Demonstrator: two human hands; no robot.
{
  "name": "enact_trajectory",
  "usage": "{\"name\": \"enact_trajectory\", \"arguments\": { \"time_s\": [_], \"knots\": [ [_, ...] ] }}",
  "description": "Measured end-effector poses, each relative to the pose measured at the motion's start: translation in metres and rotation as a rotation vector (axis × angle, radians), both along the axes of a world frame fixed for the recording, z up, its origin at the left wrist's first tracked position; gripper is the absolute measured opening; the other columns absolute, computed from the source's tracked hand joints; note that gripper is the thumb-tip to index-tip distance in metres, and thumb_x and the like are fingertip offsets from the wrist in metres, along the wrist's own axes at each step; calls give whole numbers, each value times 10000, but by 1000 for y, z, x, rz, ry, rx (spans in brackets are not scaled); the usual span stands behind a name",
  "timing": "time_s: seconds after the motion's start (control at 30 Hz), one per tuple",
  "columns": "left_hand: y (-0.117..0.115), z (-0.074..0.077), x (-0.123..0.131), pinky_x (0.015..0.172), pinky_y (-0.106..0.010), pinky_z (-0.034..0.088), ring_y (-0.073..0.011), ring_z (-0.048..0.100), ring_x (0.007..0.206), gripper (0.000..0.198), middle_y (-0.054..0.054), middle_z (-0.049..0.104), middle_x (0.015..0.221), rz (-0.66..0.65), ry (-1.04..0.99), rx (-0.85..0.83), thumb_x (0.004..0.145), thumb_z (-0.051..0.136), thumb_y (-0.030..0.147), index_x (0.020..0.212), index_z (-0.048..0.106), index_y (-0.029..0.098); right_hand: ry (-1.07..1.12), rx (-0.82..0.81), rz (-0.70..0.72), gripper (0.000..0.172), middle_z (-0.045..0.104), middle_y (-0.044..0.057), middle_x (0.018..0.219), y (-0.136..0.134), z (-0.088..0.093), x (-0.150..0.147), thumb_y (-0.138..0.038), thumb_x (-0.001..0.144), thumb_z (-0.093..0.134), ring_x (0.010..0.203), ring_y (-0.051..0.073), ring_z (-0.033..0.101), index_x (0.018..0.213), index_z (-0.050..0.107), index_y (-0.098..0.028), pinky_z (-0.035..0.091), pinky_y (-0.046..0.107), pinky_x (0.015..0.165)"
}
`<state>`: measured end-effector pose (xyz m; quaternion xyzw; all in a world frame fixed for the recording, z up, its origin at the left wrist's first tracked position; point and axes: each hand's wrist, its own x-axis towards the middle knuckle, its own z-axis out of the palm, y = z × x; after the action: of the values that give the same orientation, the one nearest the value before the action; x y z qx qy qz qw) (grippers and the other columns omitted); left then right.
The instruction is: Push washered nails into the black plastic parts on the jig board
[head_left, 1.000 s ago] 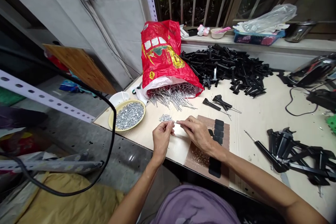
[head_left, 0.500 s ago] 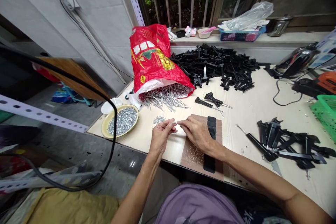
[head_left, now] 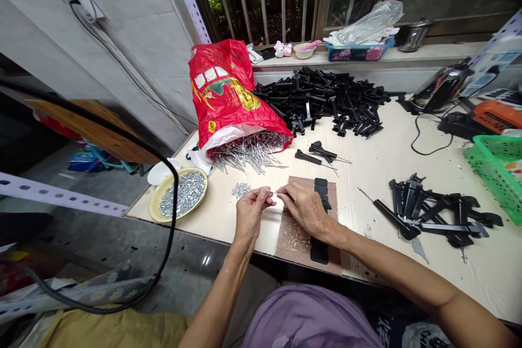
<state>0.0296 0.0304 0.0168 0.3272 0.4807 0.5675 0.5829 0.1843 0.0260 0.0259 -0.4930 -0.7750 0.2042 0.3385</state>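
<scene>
My left hand [head_left: 249, 212] and my right hand [head_left: 302, 205] meet fingertip to fingertip over the near edge of the table [head_left: 387, 174]. Both are pinched shut on a thin metal pin [head_left: 274, 193] held between them. Just beyond my left fingers lies a small heap of silver washers [head_left: 240, 190]. Under my right hand is a brown board [head_left: 294, 236] with black plastic pieces [head_left: 321, 187] on it. A red bag [head_left: 228, 98] spills long metal pins [head_left: 244, 155] toward me.
A yellow plate of silver bits [head_left: 179, 201] sits at the left corner. A big pile of black parts [head_left: 326, 100] lies at the back, a smaller pile of black parts [head_left: 432, 212] at right. A green basket [head_left: 495, 166], a kettle [head_left: 442, 87] and a black cable [head_left: 134, 147] are nearby.
The view has shifted right, so everything slides left in the picture and the green basket comes in. My hands stay together on the pin, barely moving.
</scene>
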Motion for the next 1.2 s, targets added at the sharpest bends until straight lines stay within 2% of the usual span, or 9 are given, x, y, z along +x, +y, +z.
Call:
{"name": "enact_trajectory", "arguments": {
  "time_s": [0.1, 0.23, 0.3, 0.4, 0.53, 0.73, 0.9, 1.1, 1.2],
  "knots": [
    [-1, -1, 7, 634, -243, 504, -83, 590, 570, 300, -7, 649, 673, 56, 6, 66, 665, 755, 326, 845, 670, 102, 149, -61, 15, 215, 628, 46, 862, 1, 2, -1, -315, 939, 436, 776, 162, 585, 908, 610, -193, 419, 268, 692],
    [-4, -3, 11, 635, -236, 495, -89, 594, 577, 260, 12, 627, 624, 111, 77, 145, 701, 726, 330, 829, 661, 113, 305, -267, 117, 296, 612, 0, 706, 2, 4, 1, -343, 961, 376, 595, 114, 543, 841, 584, -170, 398, 230, 571],
    [-4, -3, 10, 633, -234, 494, -88, 596, 577, 240, 10, 628, 632, 88, 99, 137, 712, 719, 319, 818, 660, 112, 227, -203, 84, 279, 624, 8, 742, 0, 5, 2, -337, 958, 396, 622, 116, 547, 855, 592, -167, 382, 227, 575],
    [-5, -4, 10, 613, -234, 498, -80, 586, 551, 230, 8, 629, 658, 49, 81, 85, 703, 727, 299, 802, 660, 103, -27, 59, -46, 217, 645, 44, 851, -4, 5, 3, -277, 944, 445, 754, 146, 569, 886, 625, -170, 367, 248, 648],
    [-5, -3, 11, 599, -240, 507, -74, 576, 529, 239, 10, 624, 664, 62, 53, 47, 683, 741, 293, 788, 656, 96, -229, 251, -110, 252, 651, 54, 813, -6, 6, 2, -251, 950, 432, 780, 161, 575, 848, 648, -172, 351, 265, 678],
    [-5, -2, 10, 610, -246, 510, -77, 580, 525, 247, 6, 630, 656, 40, 95, 54, 689, 736, 300, 797, 659, 92, -232, 145, -100, 222, 653, 26, 857, -7, 6, 6, -299, 949, 449, 742, 137, 585, 951, 642, -189, 343, 246, 618],
    [-6, -3, 9, 621, -247, 511, -82, 581, 543, 247, -1, 633, 660, -8, 168, 74, 702, 723, 318, 797, 664, 98, -257, 127, -92, 232, 639, 37, 884, -9, 5, 11, -307, 953, 432, 755, 137, 577, 944, 632, -190, 328, 242, 608],
    [-6, -1, 11, 617, -238, 517, -80, 574, 565, 268, -13, 645, 700, -106, 205, 42, 717, 706, 346, 838, 684, 108, -67, -36, -6, 201, 633, -5, 835, -2, 0, 23, -339, 938, 464, 721, 114, 566, 866, 591, -202, 330, 218, 596],
    [-5, 0, 14, 557, -229, 512, -77, 548, 534, 279, -13, 631, 673, -129, 209, 26, 709, 709, 359, 817, 689, 102, -101, 44, -44, 175, 629, 1, 816, -3, -2, 24, -306, 931, 482, 716, 118, 553, 857, 591, -191, 332, 228, 611]
  ]
}}
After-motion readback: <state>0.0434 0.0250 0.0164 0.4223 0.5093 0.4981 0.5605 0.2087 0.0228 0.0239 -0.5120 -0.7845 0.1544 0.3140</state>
